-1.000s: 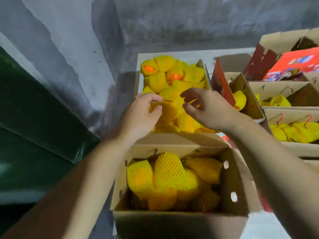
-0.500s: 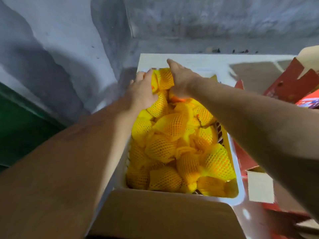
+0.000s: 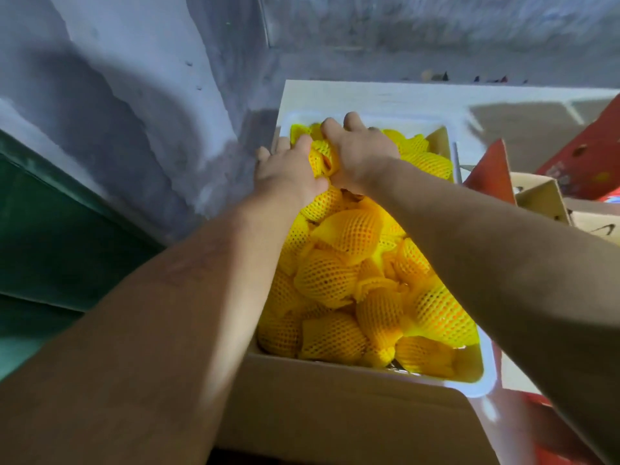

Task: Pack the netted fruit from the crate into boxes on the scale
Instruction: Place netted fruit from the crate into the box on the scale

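Observation:
A white crate (image 3: 488,374) holds several fruits in yellow foam nets (image 3: 339,280). Both my arms reach to its far end. My left hand (image 3: 288,169) and my right hand (image 3: 360,152) lie side by side over one netted fruit (image 3: 322,159), fingers curled down around it. The fingertips are hidden behind the hands. A brown cardboard flap (image 3: 335,407) of the near box crosses the bottom of the view; that box's inside and the scale are out of sight.
A grey wall runs along the left and back, with a dark green panel (image 3: 50,246) at lower left. Open cardboard boxes with red flaps (image 3: 489,176) stand to the right of the crate. A white surface (image 3: 402,99) lies beyond the crate.
The view has tipped forward from the near box to the crate. Both hands have moved from the crate's near side to its far end and closed over a netted fruit there.

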Motion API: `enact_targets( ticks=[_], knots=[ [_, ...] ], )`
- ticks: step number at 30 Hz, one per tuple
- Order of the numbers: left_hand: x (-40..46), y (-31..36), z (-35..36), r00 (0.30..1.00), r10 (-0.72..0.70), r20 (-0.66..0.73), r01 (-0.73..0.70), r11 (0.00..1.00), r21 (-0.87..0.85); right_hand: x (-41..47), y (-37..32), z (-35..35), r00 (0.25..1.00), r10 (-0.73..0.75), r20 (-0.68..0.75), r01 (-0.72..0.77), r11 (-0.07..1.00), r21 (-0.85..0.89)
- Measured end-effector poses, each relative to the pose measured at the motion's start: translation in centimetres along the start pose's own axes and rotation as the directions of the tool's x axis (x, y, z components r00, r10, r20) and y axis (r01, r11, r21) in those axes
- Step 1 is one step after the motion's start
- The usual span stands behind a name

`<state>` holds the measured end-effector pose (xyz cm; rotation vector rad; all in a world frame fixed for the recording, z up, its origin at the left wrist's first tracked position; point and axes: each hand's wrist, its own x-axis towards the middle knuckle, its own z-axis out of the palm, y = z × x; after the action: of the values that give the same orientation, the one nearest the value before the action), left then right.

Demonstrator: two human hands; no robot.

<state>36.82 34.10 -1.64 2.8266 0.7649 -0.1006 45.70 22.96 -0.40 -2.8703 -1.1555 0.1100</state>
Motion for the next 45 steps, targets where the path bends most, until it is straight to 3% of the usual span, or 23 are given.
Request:
enact_targets(
  ticks=[4, 7, 12, 16, 19, 22, 24, 28, 32, 35, 37, 39, 42, 45],
  knots=[
    [-3.6, -0.7, -0.5, 0.999, 0.05, -0.002, -0.049, 0.996, 0.068, -3.4, -2.3, -1.1, 0.999, -0.039, 0.002, 0.039, 0.991, -0.126],
    [-7.2, -1.9, -0.7, 0.997, 0.063, 0.04, -0.065, 0.997, 0.045, -7.0, -4.4, -1.5, 1.0, -0.01, 0.012, 0.011, 0.994, -0.11],
    [-13.0, -2.2, -0.8, 0.992, 0.127, 0.023, -0.123, 0.984, -0.13, -14.6, -4.1, -1.5, 0.993, 0.077, 0.093, -0.093, 0.977, 0.19],
    [-17.2, -2.6, -0.1, 0.994, 0.106, 0.0, -0.097, 0.914, -0.394, -20.1, -3.2, -2.8, 0.99, 0.138, 0.037, -0.141, 0.904, 0.404],
    [-19.9, -3.0, 0.1, 0.999, 0.046, -0.023, -0.051, 0.828, -0.558, -23.5, -2.7, -3.8, 0.977, 0.213, 0.015, -0.187, 0.817, 0.545],
    [-22.3, -3.4, 0.0, 0.999, 0.032, 0.019, -0.01, 0.726, -0.688, -26.6, -3.3, -4.5, 0.947, 0.319, 0.027, -0.244, 0.665, 0.706],
    [-23.2, -3.6, 0.0, 0.998, 0.033, 0.052, 0.014, 0.696, -0.718, -27.8, -4.1, -4.8, 0.925, 0.376, 0.045, -0.264, 0.554, 0.789],
    [-25.9, -4.4, -0.9, 0.997, 0.042, 0.066, 0.022, 0.662, -0.749, -30.8, -6.0, -4.8, 0.93, 0.359, 0.08, -0.243, 0.437, 0.866],
    [-28.9, -5.4, -3.2, 1.0, 0.021, 0.001, -0.011, 0.566, -0.825, -33.3, -8.3, -5.8, 0.9, 0.41, 0.148, -0.222, 0.139, 0.965],
    [-32.5, -5.2, -5.3, 1.0, -0.009, 0.002, 0.005, 0.416, -0.909, -34.9, -11.2, -7.0, 0.911, 0.358, 0.203, -0.172, -0.116, 0.978],
    [-35.2, -4.9, -6.0, 0.998, -0.025, 0.064, 0.067, 0.176, -0.982, -36.5, -13.3, -7.5, 0.94, 0.301, 0.163, -0.104, -0.202, 0.974],
    [-38.3, -4.9, -6.5, 0.985, -0.031, 0.168, 0.166, -0.053, -0.985, -38.4, -15.4, -7.6, 0.97, 0.222, 0.094, -0.039, -0.241, 0.97],
    [-41.9, -5.8, -6.5, 0.959, 0.001, 0.282, 0.272, -0.265, -0.925, -41.2, -17.6, -7.8, 0.986, 0.165, 0.025, 0.012, -0.22, 0.976],
    [-44.5, -7.0, -5.9, 0.961, 0.087, 0.264, 0.275, -0.445, -0.852, -43.8, -18.4, -7.7, 0.972, 0.233, -0.015, 0.054, -0.164, 0.985]
  ],
)
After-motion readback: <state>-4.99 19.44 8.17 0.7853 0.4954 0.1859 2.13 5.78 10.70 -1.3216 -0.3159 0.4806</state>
